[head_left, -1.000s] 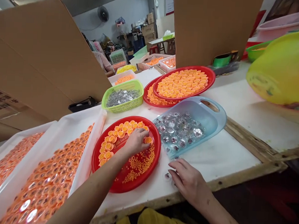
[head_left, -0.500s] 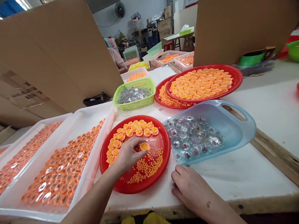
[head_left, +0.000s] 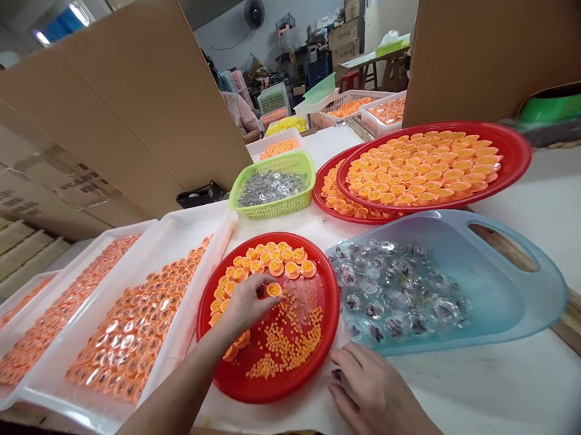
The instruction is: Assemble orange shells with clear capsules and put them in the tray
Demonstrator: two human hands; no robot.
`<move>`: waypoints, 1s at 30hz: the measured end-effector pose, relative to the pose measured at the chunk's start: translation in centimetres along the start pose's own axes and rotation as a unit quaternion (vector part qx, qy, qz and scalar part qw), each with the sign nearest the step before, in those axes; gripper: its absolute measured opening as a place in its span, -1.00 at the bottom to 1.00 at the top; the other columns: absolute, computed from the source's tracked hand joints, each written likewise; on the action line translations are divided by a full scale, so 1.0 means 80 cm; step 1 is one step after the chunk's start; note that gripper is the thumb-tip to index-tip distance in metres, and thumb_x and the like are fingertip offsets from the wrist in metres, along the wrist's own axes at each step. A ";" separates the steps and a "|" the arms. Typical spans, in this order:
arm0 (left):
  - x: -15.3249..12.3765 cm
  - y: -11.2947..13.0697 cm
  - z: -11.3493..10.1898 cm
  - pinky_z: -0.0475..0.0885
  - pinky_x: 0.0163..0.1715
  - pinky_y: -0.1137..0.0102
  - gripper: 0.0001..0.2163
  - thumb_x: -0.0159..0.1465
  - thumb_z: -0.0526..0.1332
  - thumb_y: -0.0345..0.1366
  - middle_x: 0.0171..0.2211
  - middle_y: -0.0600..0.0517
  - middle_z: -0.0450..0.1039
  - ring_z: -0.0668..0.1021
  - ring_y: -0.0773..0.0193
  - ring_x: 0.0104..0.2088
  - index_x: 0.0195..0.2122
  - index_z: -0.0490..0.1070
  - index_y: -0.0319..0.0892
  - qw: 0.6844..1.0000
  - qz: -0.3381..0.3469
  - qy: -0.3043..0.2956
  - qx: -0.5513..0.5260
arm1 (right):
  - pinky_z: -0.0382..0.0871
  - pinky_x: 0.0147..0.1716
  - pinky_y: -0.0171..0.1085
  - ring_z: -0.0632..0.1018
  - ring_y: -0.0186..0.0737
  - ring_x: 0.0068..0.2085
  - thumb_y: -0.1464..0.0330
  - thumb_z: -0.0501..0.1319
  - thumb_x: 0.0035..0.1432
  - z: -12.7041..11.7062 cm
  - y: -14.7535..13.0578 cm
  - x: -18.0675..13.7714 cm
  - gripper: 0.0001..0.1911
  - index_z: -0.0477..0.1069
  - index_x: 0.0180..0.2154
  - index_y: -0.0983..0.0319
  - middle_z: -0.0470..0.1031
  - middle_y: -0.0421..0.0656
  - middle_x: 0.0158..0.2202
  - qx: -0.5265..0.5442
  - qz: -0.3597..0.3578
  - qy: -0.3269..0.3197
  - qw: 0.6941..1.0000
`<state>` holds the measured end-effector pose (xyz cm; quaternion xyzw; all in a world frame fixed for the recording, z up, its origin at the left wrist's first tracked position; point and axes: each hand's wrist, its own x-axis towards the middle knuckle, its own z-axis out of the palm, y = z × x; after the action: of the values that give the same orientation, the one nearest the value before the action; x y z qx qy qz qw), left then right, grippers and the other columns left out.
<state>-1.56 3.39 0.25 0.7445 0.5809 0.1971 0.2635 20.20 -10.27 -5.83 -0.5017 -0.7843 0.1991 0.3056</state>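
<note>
Tall cardboard panels point(head_left: 145, 106) are fencing in this white desk point(head_left: 519, 398), and from where I'm standing two bare hands are sharing a crowded patch of it. What's worrying me first is the small orange cup point(head_left: 274, 290), which is hanging above the round red tray point(head_left: 261, 396) with only its side being pinched: were that pinch slackening or tilting, the cup could be tumbling face down among the loose orange beads point(head_left: 288, 347). Nothing is penning those beads in on the tray's floor, so a dropped cup or a dragging knuckle could be scattering them towards the curved rows of cups point(head_left: 273, 255) lining the far and left sides. The left forearm point(head_left: 190, 368) is slanting over the near-left rim, and a careless dip could, I'm thinking, be upsetting the cups lying there. Just beside the right hand point(head_left: 371, 394), the blue handled basin point(head_left: 504, 319) is sitting where a sideways jerk could be jolting its clear pieces point(head_left: 403, 295). As for the grip, the left hand point(head_left: 250, 300) is closing thumb and forefinger on the cup, opening no wider than its side. The right is resting near the tray, thumb and fingers standing slightly apart; one small clear piece point(head_left: 335, 374) is showing between them, but whether it's being held or merely touched, I'm not able to tell.
</note>
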 end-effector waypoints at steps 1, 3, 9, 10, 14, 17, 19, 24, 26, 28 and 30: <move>0.001 -0.002 0.002 0.28 -0.45 0.42 -0.78 0.05 0.31 -0.27 -0.45 0.08 0.36 0.37 0.36 -0.48 -0.27 0.43 -0.21 0.999 -0.012 -0.004 -0.036 | 0.34 -0.38 -0.11 0.42 -0.07 -0.31 0.52 0.04 0.13 -0.001 0.001 0.000 -0.84 0.33 -0.27 0.25 0.37 -0.09 -0.36 0.005 -0.002 0.007 1.000; -0.002 -0.004 0.006 0.27 -0.46 0.45 -0.74 0.03 0.34 -0.25 -0.47 0.10 0.33 0.36 0.39 -0.49 -0.28 0.41 -0.21 0.990 -0.025 -0.021 -0.140 | 0.37 -0.37 -0.11 0.43 -0.07 -0.30 0.52 0.03 0.14 -0.004 0.002 0.000 -0.83 0.32 -0.24 0.25 0.38 -0.08 -0.35 0.022 -0.005 0.026 0.999; -0.021 0.009 0.019 0.34 -0.44 0.48 -0.69 0.04 0.37 -0.26 -0.41 0.10 0.38 0.42 0.41 -0.45 -0.25 0.31 -0.17 0.914 -0.044 -0.083 -0.396 | 0.41 -0.41 -0.29 0.45 -0.25 -0.36 0.46 0.09 0.17 -0.025 0.005 0.003 -0.82 0.29 -0.14 0.21 0.40 -0.14 -0.31 0.094 -0.008 0.116 0.989; -0.025 0.012 0.022 0.35 -0.43 0.48 -0.70 0.04 0.37 -0.27 -0.40 0.10 0.38 0.42 0.41 -0.44 -0.25 0.30 -0.17 0.908 -0.041 -0.086 -0.408 | 0.41 -0.43 -0.31 0.44 -0.27 -0.38 0.45 0.11 0.18 -0.028 0.004 0.005 -0.82 0.29 -0.14 0.20 0.40 -0.15 -0.32 0.097 -0.003 0.130 0.987; -0.038 0.017 0.030 0.35 -0.42 0.47 -0.71 0.03 0.35 -0.30 -0.38 0.08 0.40 0.43 0.38 -0.43 -0.24 0.36 -0.18 0.919 -0.029 -0.090 -0.383 | 0.41 -0.41 -0.32 0.45 -0.29 -0.39 0.43 0.15 0.18 -0.040 -0.010 0.022 -0.81 0.32 -0.14 0.18 0.42 -0.16 -0.31 0.088 0.006 0.151 0.985; -0.048 0.015 0.028 0.35 -0.42 0.45 -0.73 0.04 0.31 -0.33 -0.37 0.05 0.42 0.43 0.36 -0.43 -0.21 0.42 -0.20 0.945 -0.004 -0.099 -0.312 | 0.43 -0.35 -0.29 0.48 -0.27 -0.35 0.44 0.15 0.18 -0.043 -0.030 0.051 -0.79 0.34 -0.12 0.20 0.45 -0.13 -0.27 0.068 -0.027 0.141 0.987; -0.052 0.011 0.025 0.33 -0.45 0.46 -0.75 0.03 0.28 -0.35 -0.36 0.04 0.44 0.42 0.37 -0.45 -0.22 0.43 -0.21 0.954 0.007 -0.099 -0.283 | 0.46 -0.30 -0.26 0.51 -0.25 -0.31 0.44 0.14 0.17 -0.040 -0.043 0.073 -0.79 0.35 -0.11 0.21 0.48 -0.11 -0.25 0.050 -0.059 0.127 0.989; -0.052 -0.006 0.019 0.34 -0.46 0.45 -0.74 0.02 0.25 -0.41 -0.38 0.02 0.48 0.47 0.32 -0.44 -0.22 0.41 -0.24 0.935 0.010 -0.116 -0.335 | 0.48 -0.15 -0.20 0.54 -0.20 -0.13 0.49 0.12 0.17 -0.021 -0.057 0.111 -0.69 0.34 -0.04 0.20 0.51 -0.10 -0.13 0.037 -0.107 0.061 0.992; -0.051 -0.013 0.018 0.36 -0.43 0.45 -0.73 0.02 0.24 -0.43 -0.38 0.02 0.48 0.49 0.31 -0.42 -0.21 0.42 -0.25 0.920 0.014 -0.126 -0.370 | 0.47 -0.11 -0.19 0.53 -0.20 -0.09 0.51 0.11 0.16 -0.016 -0.056 0.117 -0.67 0.34 -0.02 0.20 0.51 -0.10 -0.09 0.038 -0.109 0.037 0.993; -0.051 -0.018 0.016 0.37 -0.38 0.43 -0.71 0.04 0.23 -0.43 -0.33 -0.01 0.50 0.50 0.29 -0.38 -0.17 0.43 -0.26 0.905 0.029 -0.135 -0.403 | 0.45 -0.07 -0.19 0.52 -0.22 -0.06 0.52 0.12 0.17 -0.014 -0.055 0.120 -0.67 0.35 -0.02 0.19 0.50 -0.12 -0.07 0.037 -0.105 0.021 0.994; -0.051 -0.022 0.012 0.38 -0.33 0.41 -0.70 0.08 0.21 -0.43 -0.27 -0.05 0.50 0.51 0.28 -0.33 -0.11 0.43 -0.26 0.889 0.040 -0.147 -0.431 | 0.45 -0.06 -0.19 0.52 -0.22 -0.06 0.52 0.12 0.17 -0.014 -0.053 0.123 -0.67 0.35 -0.02 0.18 0.50 -0.13 -0.07 0.033 -0.100 0.015 0.994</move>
<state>-3.30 -0.42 -1.54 0.6003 0.3632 0.3267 0.6333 15.09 -3.08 0.42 -0.4135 -0.8190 0.1858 0.3517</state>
